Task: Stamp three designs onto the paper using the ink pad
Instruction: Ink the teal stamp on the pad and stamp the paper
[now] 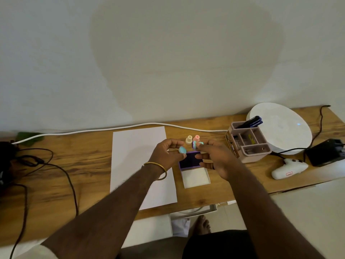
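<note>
A blank white paper [139, 157] lies on the wooden table [78, 165]. To its right sits the open ink pad [189, 161], dark purple, with its white lid [196, 177] lying in front of it. My left hand [166, 156] pinches a small teal cap [182, 150] above the pad. My right hand [214, 157] grips a teal stamp [197, 144] by its body, held just apart from the cap. A cream stamp [189, 140] and a pink stamp [196, 137] stand upright behind the pad.
A pink desk organiser [248, 144] with pens stands right of my hands, a round white device [280, 126] behind it. A white handheld tool [289, 168] and a black adapter [326, 155] lie far right. Cables [61, 169] trail at the left.
</note>
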`<state>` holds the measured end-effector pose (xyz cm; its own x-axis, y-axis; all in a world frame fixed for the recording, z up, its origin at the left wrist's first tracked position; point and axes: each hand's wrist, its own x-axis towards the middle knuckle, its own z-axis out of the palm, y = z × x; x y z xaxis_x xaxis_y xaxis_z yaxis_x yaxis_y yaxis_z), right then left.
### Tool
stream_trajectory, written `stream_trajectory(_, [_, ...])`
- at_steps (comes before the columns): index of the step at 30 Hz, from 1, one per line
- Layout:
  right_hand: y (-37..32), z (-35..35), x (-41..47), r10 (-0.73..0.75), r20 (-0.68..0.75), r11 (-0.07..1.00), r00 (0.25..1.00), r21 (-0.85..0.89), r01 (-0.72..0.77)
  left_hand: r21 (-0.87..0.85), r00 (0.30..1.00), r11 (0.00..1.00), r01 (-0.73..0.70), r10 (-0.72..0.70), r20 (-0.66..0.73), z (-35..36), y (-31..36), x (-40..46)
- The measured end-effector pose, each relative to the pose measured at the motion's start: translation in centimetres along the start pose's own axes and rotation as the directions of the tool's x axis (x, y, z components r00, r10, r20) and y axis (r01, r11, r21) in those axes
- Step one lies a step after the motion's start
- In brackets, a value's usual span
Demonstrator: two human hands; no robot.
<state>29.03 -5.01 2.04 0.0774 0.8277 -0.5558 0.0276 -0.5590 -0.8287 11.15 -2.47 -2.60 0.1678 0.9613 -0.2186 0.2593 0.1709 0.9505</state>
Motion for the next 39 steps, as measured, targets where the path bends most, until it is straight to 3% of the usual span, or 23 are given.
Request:
stream_trajectory(5, [1.6, -0.1, 1.2, 0.041, -0.065, 0.997, 0.997, 0.066, -0.037, 0.304, 0.999, 0.953, 0.003, 0.007, -0.033, 0.1, -1.6, 3.0])
stream_trajectory(10, [2.6, -0.6, 2.5, 0.052, -0.095, 0.993, 0.994, 0.108, -0.042, 0.724, 0.994, 0.686, -0.063, 0.112, -0.019, 0.8, -2.5, 6.1])
stream_trajectory(13, [2.9, -0.8, 2.9, 0.053, -0.091, 0.992, 0.994, 0.123, -0.042, 0.815, 0.989, 0.569, -0.107, 0.141, 0.031, 1.1, -3.5, 7.0])
stream_trajectory(18, [3.0, -0.7, 3.1, 0.095, 0.02, 0.96, 0.995, 0.262, -0.097, 0.83, 0.988, 0.538, -0.146, 0.115, 0.099, 1.3, -4.6, 7.3])
stream_trajectory(22, [3.2, -1.0, 2.7, 0.125, 0.25, 0.804, 0.96, 0.541, -0.246, 0.817, 0.99, 0.559, -0.14, 0.107, 0.096, 1.2, -4.6, 7.2])
stream_trajectory(26, [3.4, -0.9, 2.4, 0.052, 0.386, 0.709, 0.921, 0.635, -0.306, 0.804, 0.989, 0.577, -0.147, 0.083, 0.121, 1.2, -4.5, 7.0])
stream_trajectory(34, [3.6, -0.9, 2.3, 0.003, 0.348, 0.717, 0.938, 0.653, -0.244, 0.68, 0.973, 0.702, -0.209, 0.22, 0.072, 0.2, -3.9, 5.3])
stream_trajectory(36, [3.5, -0.7, 2.2, 0.008, 0.28, 0.774, 0.96, 0.606, -0.183, 0.653, 0.971, 0.719, -0.237, 0.204, 0.127, -0.2, -4.2, 4.4])
stream_trajectory(39, [3.4, 0.0, 2.1, 0.019, 0.08, 0.937, 0.997, 0.348, -0.046, 0.682, 0.955, 0.671, -0.29, 0.161, 0.249, -0.6, -4.9, 3.5])
